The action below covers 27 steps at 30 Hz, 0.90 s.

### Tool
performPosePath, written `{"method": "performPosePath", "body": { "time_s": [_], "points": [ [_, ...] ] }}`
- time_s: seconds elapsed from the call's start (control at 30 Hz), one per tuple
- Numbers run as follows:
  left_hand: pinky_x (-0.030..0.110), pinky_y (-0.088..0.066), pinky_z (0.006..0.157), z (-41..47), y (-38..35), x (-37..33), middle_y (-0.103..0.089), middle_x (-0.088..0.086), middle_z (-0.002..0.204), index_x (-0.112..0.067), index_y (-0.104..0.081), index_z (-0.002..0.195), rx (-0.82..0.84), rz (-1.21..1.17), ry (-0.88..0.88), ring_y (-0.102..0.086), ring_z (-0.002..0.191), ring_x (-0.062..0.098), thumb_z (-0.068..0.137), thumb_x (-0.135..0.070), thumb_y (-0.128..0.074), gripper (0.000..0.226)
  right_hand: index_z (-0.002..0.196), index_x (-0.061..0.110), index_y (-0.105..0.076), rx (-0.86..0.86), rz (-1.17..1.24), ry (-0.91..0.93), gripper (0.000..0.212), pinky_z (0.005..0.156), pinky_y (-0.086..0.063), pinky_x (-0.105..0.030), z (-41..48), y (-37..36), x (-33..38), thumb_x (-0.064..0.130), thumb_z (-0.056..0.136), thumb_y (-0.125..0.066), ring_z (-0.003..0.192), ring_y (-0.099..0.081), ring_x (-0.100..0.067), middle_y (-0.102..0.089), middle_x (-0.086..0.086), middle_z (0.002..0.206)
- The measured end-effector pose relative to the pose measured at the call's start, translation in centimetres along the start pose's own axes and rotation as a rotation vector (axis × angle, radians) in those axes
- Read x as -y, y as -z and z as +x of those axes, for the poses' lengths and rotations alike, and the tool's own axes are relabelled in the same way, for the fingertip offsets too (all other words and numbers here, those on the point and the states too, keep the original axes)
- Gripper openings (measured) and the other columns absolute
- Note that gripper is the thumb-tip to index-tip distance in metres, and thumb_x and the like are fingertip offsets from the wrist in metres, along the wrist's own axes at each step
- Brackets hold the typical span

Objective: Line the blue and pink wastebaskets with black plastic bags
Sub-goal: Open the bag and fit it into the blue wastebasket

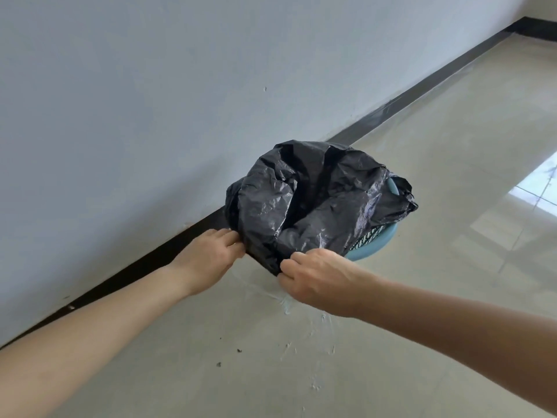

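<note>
Both hands, left hand [211, 251] and right hand [313, 274], pinch the black bag [307, 200] hem, draped over the blue wastebasket [369, 247] just beyond the fingertips. Step 1: fitting; next, stretch hem around rim.

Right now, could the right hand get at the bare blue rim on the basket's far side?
Probably yes: the blue rim is uncovered, nothing blocks it, but the right hand must release the black bag first.
</note>
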State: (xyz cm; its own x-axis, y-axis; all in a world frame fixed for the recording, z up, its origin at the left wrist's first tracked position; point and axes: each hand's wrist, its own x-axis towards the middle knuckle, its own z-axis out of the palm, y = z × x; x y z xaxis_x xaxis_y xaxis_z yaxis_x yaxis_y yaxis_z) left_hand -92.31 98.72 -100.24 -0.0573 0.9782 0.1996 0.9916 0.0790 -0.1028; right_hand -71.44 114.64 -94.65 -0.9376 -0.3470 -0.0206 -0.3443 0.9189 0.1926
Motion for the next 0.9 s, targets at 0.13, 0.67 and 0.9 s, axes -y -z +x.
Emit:
{"method": "performPosePath", "body": {
  "time_s": [0.13,0.67,0.9],
  "points": [
    [0.037,-0.054,0.075,0.5,0.4,0.0,-0.068,0.008,0.097,-0.01,-0.068,0.096,0.005,-0.111,0.088,-0.066,0.095,0.032,0.076,0.0,-0.057,0.025,0.116,0.005,-0.055,0.134,-0.027,-0.073,0.033,0.064,-0.05,-0.034,0.5,-0.6,1.5,0.0,0.083,-0.053,0.078,-0.056,-0.023,-0.057,-0.005,0.093],
    [0.041,-0.046,0.064,6.5,3.3,-4.5,-0.056,0.002,0.065,-0.009,-0.059,0.079,-0.239,-0.24,-0.111,-0.052,0.059,0.024,0.103,-0.034,-0.035,0.041,0.097,0.034,-0.048,-0.194,0.35,-0.799,0.025,0.057,-0.047,-0.034,-6.5,1.2,-7.5,0.03,0.075,-0.06,0.067,-0.054,-0.019,-0.046,0.011,0.091],
    [0.034,-0.037,0.044,7.0,3.7,-4.9,-0.05,0.0,0.052,-0.012,-0.047,0.083,-0.268,-0.445,0.139,-0.044,0.047,0.02,0.101,-0.049,-0.017,0.051,0.107,0.025,-0.066,-0.25,0.329,-0.595,0.024,0.09,-0.041,-0.033,-6.2,0.3,-7.7,0.035,0.087,-0.056,0.093,-0.055,-0.014,-0.065,0.01,0.096]
  ]
}}
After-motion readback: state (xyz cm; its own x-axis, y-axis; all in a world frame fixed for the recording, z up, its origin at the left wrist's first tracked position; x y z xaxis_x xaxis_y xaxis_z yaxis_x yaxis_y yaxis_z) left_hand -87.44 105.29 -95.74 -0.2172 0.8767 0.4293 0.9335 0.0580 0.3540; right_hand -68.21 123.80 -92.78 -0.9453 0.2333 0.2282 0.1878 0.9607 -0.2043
